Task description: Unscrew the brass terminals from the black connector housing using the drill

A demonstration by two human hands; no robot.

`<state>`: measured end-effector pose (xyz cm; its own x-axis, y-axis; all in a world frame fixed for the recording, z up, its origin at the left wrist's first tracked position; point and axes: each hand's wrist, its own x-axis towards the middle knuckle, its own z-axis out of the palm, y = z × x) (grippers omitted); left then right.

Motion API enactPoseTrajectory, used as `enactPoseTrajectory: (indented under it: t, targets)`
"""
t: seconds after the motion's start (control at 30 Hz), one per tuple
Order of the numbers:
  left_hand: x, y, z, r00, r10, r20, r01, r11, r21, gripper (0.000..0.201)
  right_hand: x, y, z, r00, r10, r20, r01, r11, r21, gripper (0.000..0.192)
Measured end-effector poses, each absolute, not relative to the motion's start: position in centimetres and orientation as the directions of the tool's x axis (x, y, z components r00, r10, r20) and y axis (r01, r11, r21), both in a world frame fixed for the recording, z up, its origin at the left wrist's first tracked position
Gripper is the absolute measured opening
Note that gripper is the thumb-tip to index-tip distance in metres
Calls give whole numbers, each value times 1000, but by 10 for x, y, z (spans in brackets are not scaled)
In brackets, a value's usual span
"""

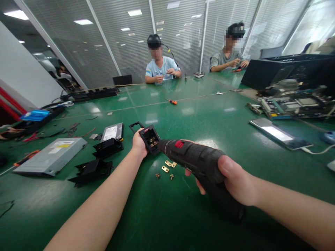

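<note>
My left hand (139, 143) grips a small black plastic housing (154, 148) by its left side. Brass-coloured terminals and screws show inside its open face, and a black frame-like flap (136, 125) sticks out beyond my fingers. In my right hand (238, 181) is a black cordless drill (195, 155) with a red switch on top. Its nose points left at the housing; whether the bit touches a screw is hidden. On the table just below lie several brass plates (165, 169) and two screws with washers (171, 176).
Left of my arm are black plastic parts (94, 170), a hard drive (112, 132) and a silver optical drive (52, 155). An orange screwdriver (172, 101) lies mid-table. Right stand a phone (280, 133) on a cable and circuit boards (295, 103). Two people sit opposite.
</note>
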<state>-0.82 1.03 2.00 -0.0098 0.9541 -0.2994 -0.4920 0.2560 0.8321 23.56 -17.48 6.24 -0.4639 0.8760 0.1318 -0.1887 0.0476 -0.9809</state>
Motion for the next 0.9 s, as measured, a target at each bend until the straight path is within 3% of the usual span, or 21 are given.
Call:
enactPoseTrajectory:
  t: [0.3, 0.57, 0.9]
  targets:
    - [-8, 12, 16, -29, 960, -278, -495, 228, 839, 25, 235, -172, 61, -468, 865, 182, -202, 95, -975, 93]
    - [-10, 15, 13, -42, 955, -294, -500, 234, 833, 25, 234, -175, 58, -458, 874, 160, -172, 89, -981, 103]
    - [-9, 12, 16, -12, 955, -295, -493, 251, 833, 23, 235, -176, 57, -464, 873, 149, -157, 85, -984, 101]
